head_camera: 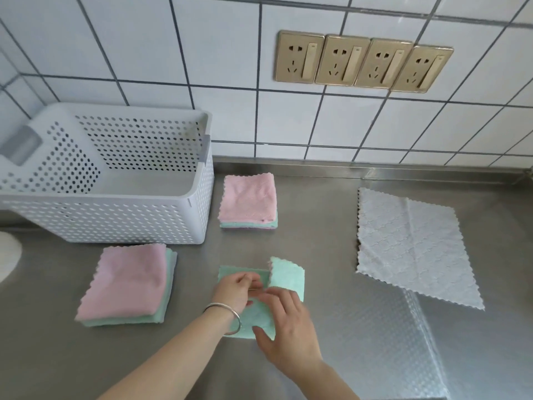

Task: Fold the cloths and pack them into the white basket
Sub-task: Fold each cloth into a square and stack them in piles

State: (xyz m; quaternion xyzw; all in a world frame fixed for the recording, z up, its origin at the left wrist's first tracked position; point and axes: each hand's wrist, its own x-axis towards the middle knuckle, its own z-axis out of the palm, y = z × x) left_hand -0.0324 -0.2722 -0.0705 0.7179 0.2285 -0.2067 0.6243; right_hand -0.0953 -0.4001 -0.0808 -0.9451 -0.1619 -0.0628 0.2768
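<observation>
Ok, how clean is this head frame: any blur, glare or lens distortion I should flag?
Head view: wide-angle bending curves the tile lines and tilts the sockets; the right hand and left hand on the green cloth are slightly motion-blurred; soft glare streaks the steel counter bottom right; the white basket is soft at its left end.

Bright, even light — soft glare on the steel counter (pixel 331 226); edges bow, hands slightly blurred.

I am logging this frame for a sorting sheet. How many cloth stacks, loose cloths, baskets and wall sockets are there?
Folded cloth stacks: 2
Loose cloths: 2, green cloth, grey cloth
White basket: 1
Wall sockets: 4
Total: 9
</observation>
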